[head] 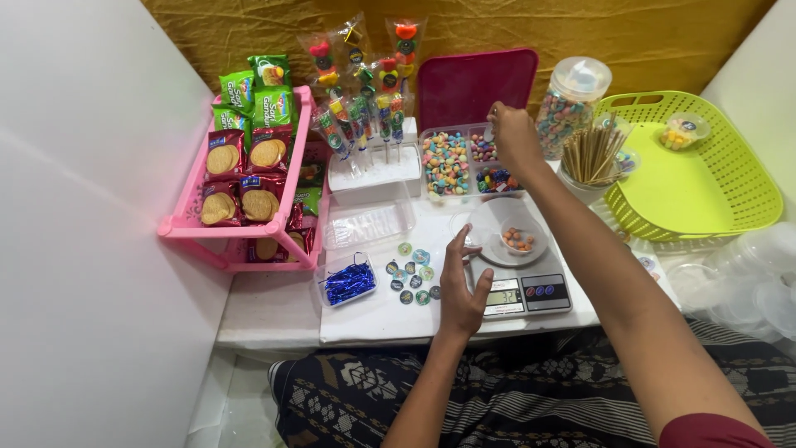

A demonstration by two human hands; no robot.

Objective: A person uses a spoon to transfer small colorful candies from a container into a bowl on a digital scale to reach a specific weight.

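A plain white wall (91, 207) rises on the left, with another white surface at the far right. Behind the low white worktop (274, 311) hangs a crinkled mustard-yellow cloth (580, 29). Light is even and bright, with soft shadows.

Candy tray (464, 162) — open, multicoloured, behind scale (518, 282)

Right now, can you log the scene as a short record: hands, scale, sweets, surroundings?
left hand: rests on the table beside the digital scale, empty
right hand: over the compartment tray of sweets, fingers pinched; contents unclear
scale dish: holds a few small sweets
nearby: wooden sticks, sweets jar, green basket, pink snack rack
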